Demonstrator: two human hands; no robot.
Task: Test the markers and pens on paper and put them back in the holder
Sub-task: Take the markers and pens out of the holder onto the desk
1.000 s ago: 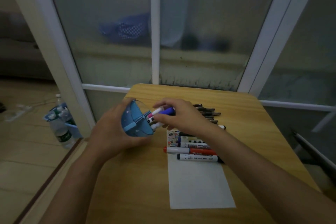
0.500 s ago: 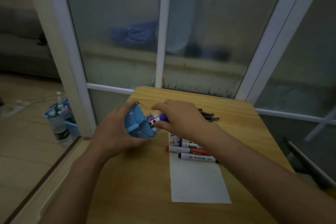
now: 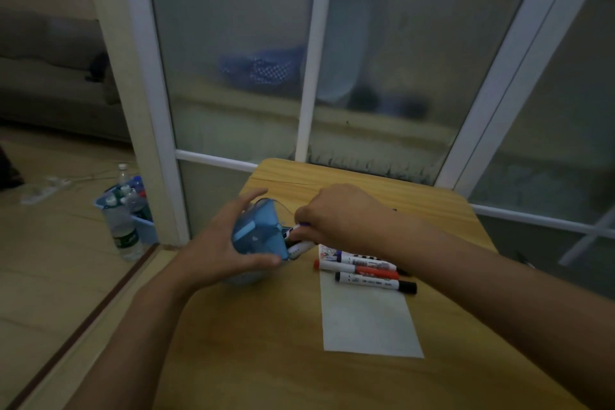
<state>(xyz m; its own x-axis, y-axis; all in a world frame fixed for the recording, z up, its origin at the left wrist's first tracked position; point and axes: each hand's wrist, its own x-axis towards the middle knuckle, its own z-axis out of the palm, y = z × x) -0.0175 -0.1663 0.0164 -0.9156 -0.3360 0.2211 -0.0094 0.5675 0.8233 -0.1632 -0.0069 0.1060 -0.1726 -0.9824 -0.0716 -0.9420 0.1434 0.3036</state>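
Note:
A blue holder [image 3: 261,233] lies tipped on its side on the wooden table [image 3: 299,359], its mouth facing right. My left hand [image 3: 219,243] grips it from the left. My right hand [image 3: 342,215] pinches markers [image 3: 298,236] that stick out of the holder's mouth; one has a purple end. A white sheet of paper [image 3: 366,319] lies to the right. At its top edge rest a red marker [image 3: 357,268], a black-capped marker [image 3: 376,283] and another marker partly hidden under my right wrist.
The table stands against a frosted glass partition with white frames [image 3: 306,76]. On the floor to the left sits a blue bin [image 3: 133,213] with water bottles [image 3: 123,230]. The table's left edge runs beside my left forearm.
The camera has swung a little to the left. My right hand has slid further over the markers at the holder's mouth, covering the dark pens behind it. The left hand keeps hold of the holder.

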